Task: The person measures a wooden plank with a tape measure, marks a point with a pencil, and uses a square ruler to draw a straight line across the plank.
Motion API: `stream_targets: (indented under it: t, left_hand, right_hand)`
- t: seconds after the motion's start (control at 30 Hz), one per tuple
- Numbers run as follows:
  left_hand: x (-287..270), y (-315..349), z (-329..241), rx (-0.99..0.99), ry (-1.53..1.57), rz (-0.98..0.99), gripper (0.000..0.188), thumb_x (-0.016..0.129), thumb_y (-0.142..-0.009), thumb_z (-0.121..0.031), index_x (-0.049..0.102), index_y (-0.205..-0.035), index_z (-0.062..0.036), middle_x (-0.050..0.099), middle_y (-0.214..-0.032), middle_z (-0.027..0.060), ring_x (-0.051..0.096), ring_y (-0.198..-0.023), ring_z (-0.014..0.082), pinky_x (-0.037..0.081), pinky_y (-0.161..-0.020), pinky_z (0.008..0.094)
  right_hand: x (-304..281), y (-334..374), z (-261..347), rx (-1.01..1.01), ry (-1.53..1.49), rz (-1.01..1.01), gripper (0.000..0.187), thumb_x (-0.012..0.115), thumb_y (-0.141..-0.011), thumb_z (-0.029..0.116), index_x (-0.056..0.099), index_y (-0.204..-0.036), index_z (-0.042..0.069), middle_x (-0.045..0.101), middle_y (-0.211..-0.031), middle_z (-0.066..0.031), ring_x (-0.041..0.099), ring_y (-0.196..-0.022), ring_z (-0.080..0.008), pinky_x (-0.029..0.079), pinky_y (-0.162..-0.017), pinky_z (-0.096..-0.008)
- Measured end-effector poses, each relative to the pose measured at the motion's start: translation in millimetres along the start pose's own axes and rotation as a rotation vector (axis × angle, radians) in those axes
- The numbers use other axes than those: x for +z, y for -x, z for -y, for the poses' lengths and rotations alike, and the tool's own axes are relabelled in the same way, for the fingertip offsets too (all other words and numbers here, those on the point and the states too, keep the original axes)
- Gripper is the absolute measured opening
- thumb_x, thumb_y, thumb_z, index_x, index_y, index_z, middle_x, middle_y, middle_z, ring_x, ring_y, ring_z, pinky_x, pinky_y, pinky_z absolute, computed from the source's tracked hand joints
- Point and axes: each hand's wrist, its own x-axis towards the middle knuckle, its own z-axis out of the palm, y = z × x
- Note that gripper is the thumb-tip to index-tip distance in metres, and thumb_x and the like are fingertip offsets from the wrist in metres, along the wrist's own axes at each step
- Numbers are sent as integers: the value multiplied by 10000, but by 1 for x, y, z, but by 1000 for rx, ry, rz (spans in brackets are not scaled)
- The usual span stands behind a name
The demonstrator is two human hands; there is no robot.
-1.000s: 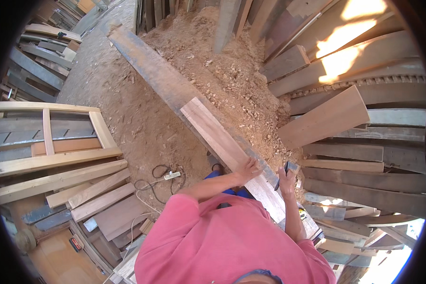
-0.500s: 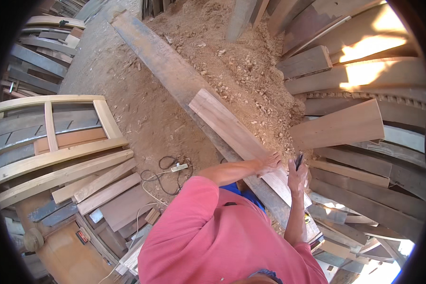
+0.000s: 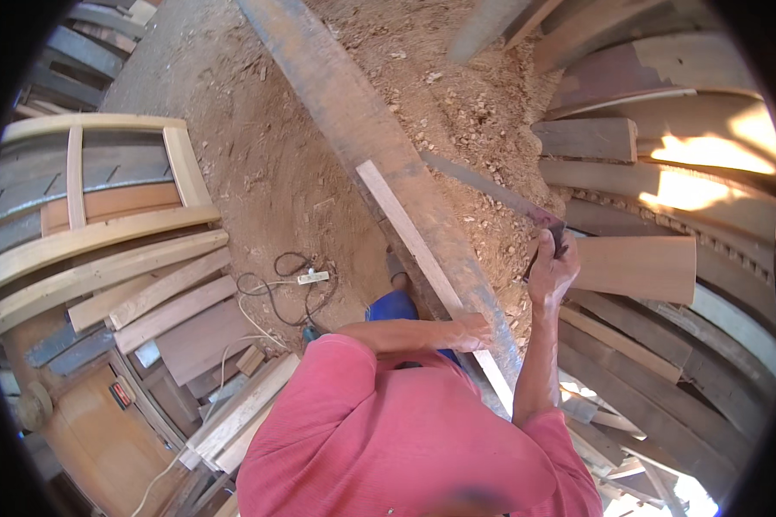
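A long thick plank [image 3: 345, 95], stained and dusty, runs diagonally beneath my hands. On it lies a narrower pale board [image 3: 409, 233], with its narrow edge facing up. My left hand [image 3: 472, 332] grips this board toward its near end, fingers over the top edge. Off to the right of the plank, my right hand [image 3: 553, 269] is closed around the dark handle of a handsaw [image 3: 491, 187]. The saw's blade reaches up and left from that hand, its tip over the plank's right edge and apart from the board.
Stacked planks line the right side, with one reddish board [image 3: 634, 269] jutting out near my right hand. A pale wooden frame [image 3: 78, 222] and timber lie at left. A power strip [image 3: 313, 277] with cords rests on the dusty ground; sawdust and chips [image 3: 466, 112] spread beyond.
The board has turned from its wide face up to its narrow edge up. My right hand has moved up and swung the saw, so its blade now shows broadside.
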Motion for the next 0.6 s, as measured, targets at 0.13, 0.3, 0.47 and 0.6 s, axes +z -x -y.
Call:
stream_targets:
  t: [0.13,0.3,0.47,0.6]
  left_hand:
    - [38,-6,-2,-29,-82,-285,97,603,-874,-222,639,-936,-156,650,-858,41,639,-946,268,446,-867,450]
    - [3,17,-4,-83,74,-489,263,692,-823,-290,656,-1057,-178,660,-884,48,595,-1024,271,387,-955,506]
    - [-96,109,0,-529,235,-1155,470,826,-700,-281,616,-1077,-96,612,-1010,94,559,-995,301,395,-938,508]
    - [-134,159,43,-980,144,-1320,744,868,-693,-333,519,-1299,-83,482,-1358,204,446,-1267,415,325,-1075,551]
  right_hand:
    - [52,-23,1,237,-183,272,152,665,-968,144,670,-990,-6,592,-757,12,489,-704,-87,448,-653,-284]
    - [117,-30,-26,178,-66,757,195,649,-947,121,676,-1097,-1,658,-852,-59,580,-776,-147,486,-729,-322]
    - [162,-33,-22,41,32,958,276,679,-896,162,667,-1119,1,699,-973,-201,652,-869,-309,501,-822,-417]
    - [196,-33,-9,39,63,1076,224,681,-893,164,673,-1040,-4,683,-902,-180,645,-836,-295,499,-786,-406]
